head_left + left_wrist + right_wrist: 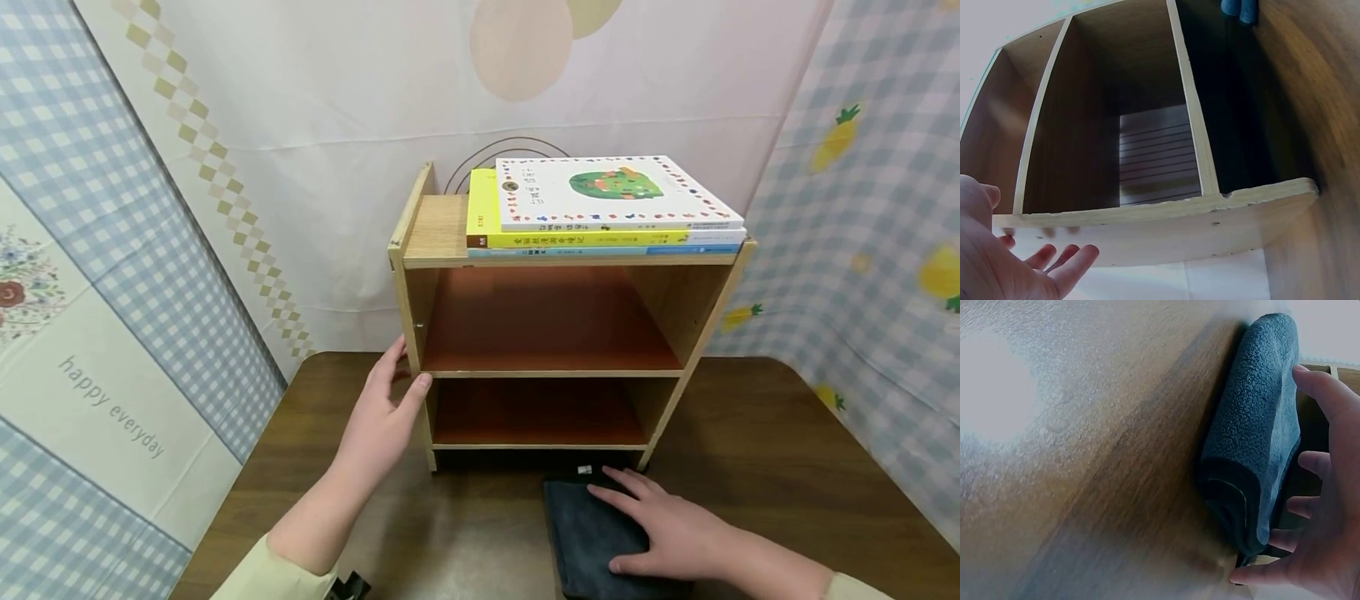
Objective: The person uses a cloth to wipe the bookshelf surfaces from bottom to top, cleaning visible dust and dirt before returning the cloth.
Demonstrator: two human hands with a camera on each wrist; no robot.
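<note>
A wooden shelf unit point(551, 374) stands on the table. My left hand point(382, 421) is at its left side panel point(1147, 234), thumb by the front edge and fingers along the outer face. The left wrist view shows those fingers loosely bent and spread; firm contact cannot be made out. On the table before the shelf lies a folded dark blue-grey towel point(592, 533), its fuzzy folded side visible in the right wrist view. Over its right part is my right hand point(671, 529), fingers spread, thumb towards the near side. Whether it presses the towel is unclear.
Three books lie stacked on the shelf's top: a white book point(600, 192), a yellow book point(483, 204) and a blue one point(562, 251). The brown table point(300, 467) reaches a white curtain point(337, 208) behind. Checked cloth point(885, 292) hangs at the right.
</note>
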